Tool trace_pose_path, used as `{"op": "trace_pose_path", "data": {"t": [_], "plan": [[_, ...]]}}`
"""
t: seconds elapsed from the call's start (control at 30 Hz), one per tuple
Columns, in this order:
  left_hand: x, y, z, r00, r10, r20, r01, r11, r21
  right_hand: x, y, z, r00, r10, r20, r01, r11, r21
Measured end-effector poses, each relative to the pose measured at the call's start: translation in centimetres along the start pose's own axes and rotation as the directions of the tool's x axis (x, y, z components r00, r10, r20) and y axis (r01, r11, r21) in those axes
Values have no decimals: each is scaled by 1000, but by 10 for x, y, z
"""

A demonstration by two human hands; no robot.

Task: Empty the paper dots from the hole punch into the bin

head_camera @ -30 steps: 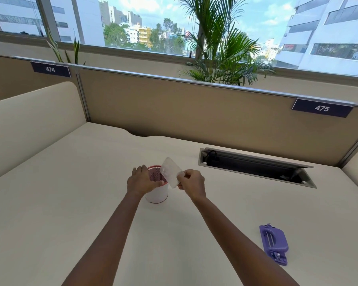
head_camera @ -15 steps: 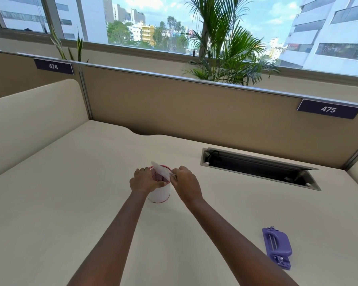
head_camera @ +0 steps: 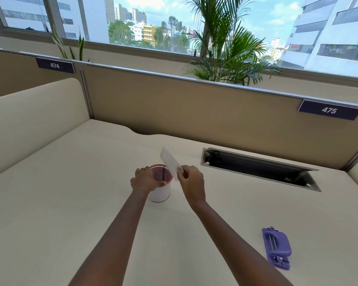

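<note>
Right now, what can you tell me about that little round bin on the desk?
The bin is a small round tub, white outside with a red rim and foot. Its inside looks like dark red mesh. It stands upright on the beige desk. The left hand grips its left rim and wall. The right hand pinches a clear tray tilted over its right rim; whether they touch is unclear.
</note>
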State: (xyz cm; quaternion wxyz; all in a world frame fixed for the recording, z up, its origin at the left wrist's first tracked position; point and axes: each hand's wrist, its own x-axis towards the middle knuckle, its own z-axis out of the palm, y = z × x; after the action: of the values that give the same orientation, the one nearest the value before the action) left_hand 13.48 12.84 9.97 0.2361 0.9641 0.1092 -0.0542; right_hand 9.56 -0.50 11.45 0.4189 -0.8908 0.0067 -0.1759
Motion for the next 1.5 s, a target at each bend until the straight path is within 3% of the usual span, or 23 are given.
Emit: {"op": "trace_pose_path", "data": {"t": [0.07,0.17,0.33,0.47,0.53,0.6,0.73,0.87,0.97,1.07,1.2,1.3,1.37,1.43,1.5], "plan": [[0,0,0,1000,4,-1,-4,1000,-2,-2,0,1,994,-107,27,109,990,-87],[-1,0,-1,1000,20,9,-20,1000,2,-4,6,3,970,-111,215,173,940,-295],[-1,1,-1,1000,5,7,-5,1000,12,-10,3,-1,983,-155,95,175,952,-251],[-2,2,-2,1000,9,12,-9,1000,20,-10,8,1,974,-55,218,128,933,-337],[-2,2,-2,1000,7,17,-7,1000,20,-8,12,0,978,33,205,23,964,-265],[-3,2,-2,1000,4,18,-4,1000,18,-7,16,-1,976,144,164,-136,989,-55],[-3,2,-3,1000,2,20,-2,1000,23,-7,22,-5,906,348,242,-409,866,289],[-3,2,-3,1000,5,21,-5,1000,28,-8,25,-7,849,407,338,-521,751,405],[-3,2,-2,1000,4,23,-5,1000,22,-9,24,-7,832,406,378,-545,725,420],[-2,2,-2,1000,2,21,-2,1000,25,-8,19,-7,875,348,335,-464,801,378],[-1,2,-1,1000,0,20,0,1000,29,-5,5,-6,995,99,14,-100,977,186],[-1,2,0,1000,6,11,-6,1000,28,-8,0,-5,974,-142,-177,148,989,21],[-1,1,0,1000,12,12,-13,1000,24,-10,4,-3,974,-218,-69,209,970,-123],[0,1,0,1000,18,17,-19,1000,21,-11,11,0,966,-183,184,237,909,-343],[0,1,0,1000,15,18,-16,1000,25,-10,15,-1,963,-138,231,219,901,-375]]}}
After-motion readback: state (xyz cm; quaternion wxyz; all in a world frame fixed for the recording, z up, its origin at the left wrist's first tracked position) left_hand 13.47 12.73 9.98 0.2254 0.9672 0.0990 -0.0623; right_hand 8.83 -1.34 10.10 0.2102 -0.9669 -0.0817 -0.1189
